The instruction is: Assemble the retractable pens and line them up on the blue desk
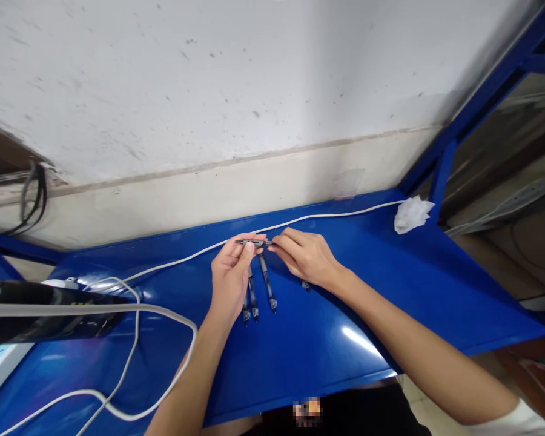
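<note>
Since both hands meet on one slim pen [252, 242], the step in hand looks like close work at one of its ends, perhaps twisting or fitting a part, though the fingers hide the detail. The pen is held up over the table [290, 351], lying roughly from nine to three o'clock. The next move probably calls for a steady hold at nine o'clock and a small, careful turn or pull at three.

The left grip [229, 272] is closed on the barrel, thumb on top and fingers behind. The right grip [306, 254] is bunched in a pinch around the three o'clock end; whether a separate part sits between its fingertips, I cannot tell.

At six o'clock from the held pen, three loose pens [267, 281] lie side by side, partly behind the left grip. A small dark item [305, 285] peeks out under the right wrist, towards four o'clock.
</note>
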Tool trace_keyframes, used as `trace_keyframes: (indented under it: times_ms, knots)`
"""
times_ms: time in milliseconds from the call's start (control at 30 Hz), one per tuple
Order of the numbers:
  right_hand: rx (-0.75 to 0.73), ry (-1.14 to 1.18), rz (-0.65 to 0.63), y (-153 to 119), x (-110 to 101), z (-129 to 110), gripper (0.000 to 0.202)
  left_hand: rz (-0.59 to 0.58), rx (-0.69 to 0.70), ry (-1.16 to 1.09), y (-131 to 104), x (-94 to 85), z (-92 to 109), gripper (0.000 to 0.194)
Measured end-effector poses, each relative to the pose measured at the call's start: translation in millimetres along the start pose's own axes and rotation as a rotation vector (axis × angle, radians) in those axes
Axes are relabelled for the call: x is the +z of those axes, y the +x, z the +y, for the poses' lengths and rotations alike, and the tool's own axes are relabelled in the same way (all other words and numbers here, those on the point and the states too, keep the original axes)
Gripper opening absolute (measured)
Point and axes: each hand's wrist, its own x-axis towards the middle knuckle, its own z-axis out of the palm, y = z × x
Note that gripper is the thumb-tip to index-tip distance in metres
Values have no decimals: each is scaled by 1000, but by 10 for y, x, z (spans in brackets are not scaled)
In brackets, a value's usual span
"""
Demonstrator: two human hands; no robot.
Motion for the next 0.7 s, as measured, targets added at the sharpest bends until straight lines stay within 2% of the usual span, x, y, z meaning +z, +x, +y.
trace_keyframes:
  times_ms: [167, 333, 433, 567, 700]
  knots:
    - [-45, 27, 84, -17, 4, 23, 31, -13, -32, -16, -19, 33, 17, 20]
    - [-73, 10, 165, -30, 7, 86, 24, 39, -19, -48, -21, 41, 33, 17]
    - [-121, -9, 184, -34, -17, 133, 20, 48, -22, -66, -27, 48, 31, 15]
    - [-80, 74, 174, -37, -37, 152, 26, 25, -12, -52, -34, 58, 26, 13]
    - [-66, 101, 170, -42, -24, 139, 27, 50, 26, -70, 19, 4, 22, 14]
